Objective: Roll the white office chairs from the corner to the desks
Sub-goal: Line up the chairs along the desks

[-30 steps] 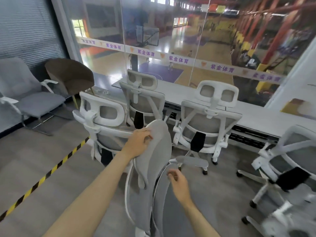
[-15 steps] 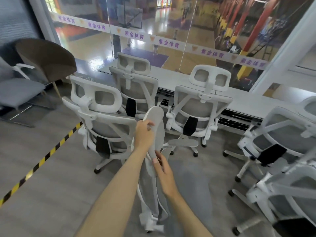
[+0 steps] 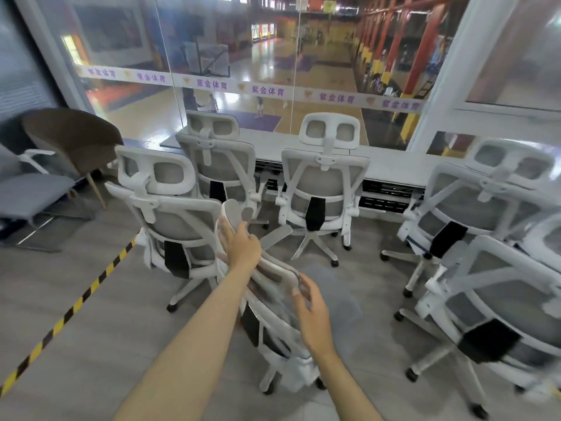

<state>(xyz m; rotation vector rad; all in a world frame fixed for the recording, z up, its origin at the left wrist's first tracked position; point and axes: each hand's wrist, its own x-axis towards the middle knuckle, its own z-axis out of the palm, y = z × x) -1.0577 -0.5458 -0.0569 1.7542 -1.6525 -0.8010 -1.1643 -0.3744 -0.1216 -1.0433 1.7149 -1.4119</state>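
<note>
Chair (image 3: 273, 287): near centre, behind two parked at far worktop (image 3: 391, 167). Left grip (image 3: 243, 249) curled over headrest (image 3: 233, 211), as before. Right grip (image 3: 312, 314), free a second ago, now at back rim; hold unclear, blurred. Chair swung round; rolling underway, not yet docked.

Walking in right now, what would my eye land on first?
Two bare hands at dead centre: the left hand grips the top of a white office chair, and the right hand lies open against its back. More white chairs crowd round it, two of them pushed up to the long white desk. Behind, a glass wall looks down on a basketball court.
</note>
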